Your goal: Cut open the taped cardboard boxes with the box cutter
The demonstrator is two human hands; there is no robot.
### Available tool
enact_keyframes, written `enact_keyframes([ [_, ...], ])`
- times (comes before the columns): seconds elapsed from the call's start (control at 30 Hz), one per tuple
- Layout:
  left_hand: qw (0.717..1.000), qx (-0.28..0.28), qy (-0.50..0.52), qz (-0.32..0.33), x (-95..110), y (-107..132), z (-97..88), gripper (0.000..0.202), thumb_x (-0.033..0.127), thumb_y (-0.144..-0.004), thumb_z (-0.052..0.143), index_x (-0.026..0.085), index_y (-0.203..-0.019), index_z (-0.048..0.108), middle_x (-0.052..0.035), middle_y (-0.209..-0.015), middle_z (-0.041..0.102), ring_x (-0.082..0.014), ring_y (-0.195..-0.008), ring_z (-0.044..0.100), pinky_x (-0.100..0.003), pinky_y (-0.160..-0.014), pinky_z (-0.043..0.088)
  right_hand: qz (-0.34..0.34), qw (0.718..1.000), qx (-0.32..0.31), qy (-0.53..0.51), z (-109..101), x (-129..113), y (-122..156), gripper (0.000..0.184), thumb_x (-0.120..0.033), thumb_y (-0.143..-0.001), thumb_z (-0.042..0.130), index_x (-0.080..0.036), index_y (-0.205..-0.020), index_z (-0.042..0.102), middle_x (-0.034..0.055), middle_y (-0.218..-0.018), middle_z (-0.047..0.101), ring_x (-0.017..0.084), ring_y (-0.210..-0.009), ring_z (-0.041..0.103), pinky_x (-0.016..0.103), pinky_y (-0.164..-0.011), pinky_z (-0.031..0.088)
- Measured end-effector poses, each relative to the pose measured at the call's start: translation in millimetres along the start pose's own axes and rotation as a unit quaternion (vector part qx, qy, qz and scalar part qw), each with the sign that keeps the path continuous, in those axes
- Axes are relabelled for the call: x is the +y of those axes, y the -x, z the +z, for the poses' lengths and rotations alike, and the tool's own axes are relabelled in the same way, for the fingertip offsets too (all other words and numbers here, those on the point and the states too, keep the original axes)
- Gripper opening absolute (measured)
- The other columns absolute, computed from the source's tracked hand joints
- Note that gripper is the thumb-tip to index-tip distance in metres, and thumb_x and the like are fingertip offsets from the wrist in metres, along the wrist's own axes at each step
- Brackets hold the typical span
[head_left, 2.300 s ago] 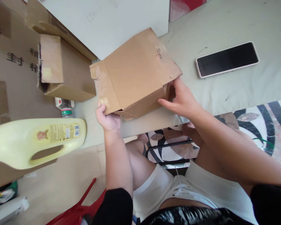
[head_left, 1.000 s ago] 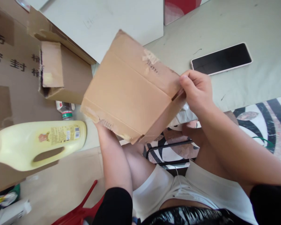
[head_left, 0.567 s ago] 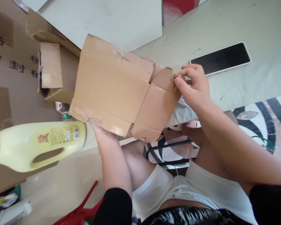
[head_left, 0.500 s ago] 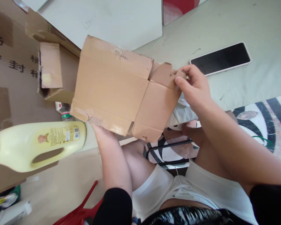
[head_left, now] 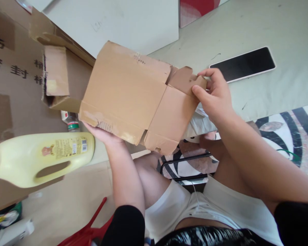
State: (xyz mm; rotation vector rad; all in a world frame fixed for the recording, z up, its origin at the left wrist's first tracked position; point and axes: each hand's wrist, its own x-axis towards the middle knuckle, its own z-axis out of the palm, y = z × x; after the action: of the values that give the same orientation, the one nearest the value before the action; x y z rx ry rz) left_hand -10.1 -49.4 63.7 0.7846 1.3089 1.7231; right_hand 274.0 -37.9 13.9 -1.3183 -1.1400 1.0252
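A brown, unfolded cardboard box with creased flaps is held tilted above my lap. My left hand supports its lower left edge from beneath, with most of the fingers hidden under the cardboard. At the right end, my right hand pinches a small notched flap between thumb and fingers. Tape and torn paper patches show along two of the box's edges.
On the left lies a pale yellow jug beside a small bottle. Another open carton stands behind them. A phone rests on the pale surface at right, and a white box stands at the back.
The cardboard's upper left corner has swung to the right. My left hand has slid leftward along the lower edge and shows more. My right hand has hardly moved, still pinching the flap.
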Motion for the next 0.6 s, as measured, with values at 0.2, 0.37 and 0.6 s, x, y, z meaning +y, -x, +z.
enact_keyframes([
  [0.2,0.998,0.014,0.033,-0.042,-14.7,-8.0,-17.9,0.036,0.033,-0.102,0.037,0.021,-0.130,0.056,-0.0038,-0.120,0.076,-0.0208,-0.143,0.052,-0.037,-0.114,0.050,0.003,1.000,-0.010,0.028,-6.1,-3.0,-1.0,0.010,-0.033,-0.087,0.064,-0.024,-0.092,0.063,-0.0014,-0.078,0.058,0.016,-0.075,0.058,0.032,-0.070,0.049],
  [0.37,0.992,0.023,0.023,-0.124,-22.4,-16.7,-26.4,0.021,0.024,-0.096,0.049,0.017,-0.108,0.065,-0.0031,-0.101,0.079,-0.0202,-0.135,0.059,-0.036,-0.117,0.048,0.122,0.981,-0.126,-0.086,-21.9,-15.9,-7.1,0.025,-0.047,-0.085,0.064,-0.023,-0.080,0.066,0.0013,-0.075,0.060,0.016,-0.065,0.057,0.030,-0.058,0.046],
  [0.6,0.983,-0.013,0.001,-0.181,-29.9,-17.2,-36.6,0.020,0.028,-0.085,0.069,0.019,-0.102,0.071,-0.0039,-0.098,0.079,-0.0226,-0.121,0.070,-0.035,-0.110,0.056,0.232,0.930,-0.240,-0.155,-26.2,-29.1,-5.6,0.018,-0.020,-0.072,0.071,-0.020,-0.090,0.070,0.0004,-0.075,0.065,0.011,-0.058,0.058,0.024,-0.048,0.041],
])
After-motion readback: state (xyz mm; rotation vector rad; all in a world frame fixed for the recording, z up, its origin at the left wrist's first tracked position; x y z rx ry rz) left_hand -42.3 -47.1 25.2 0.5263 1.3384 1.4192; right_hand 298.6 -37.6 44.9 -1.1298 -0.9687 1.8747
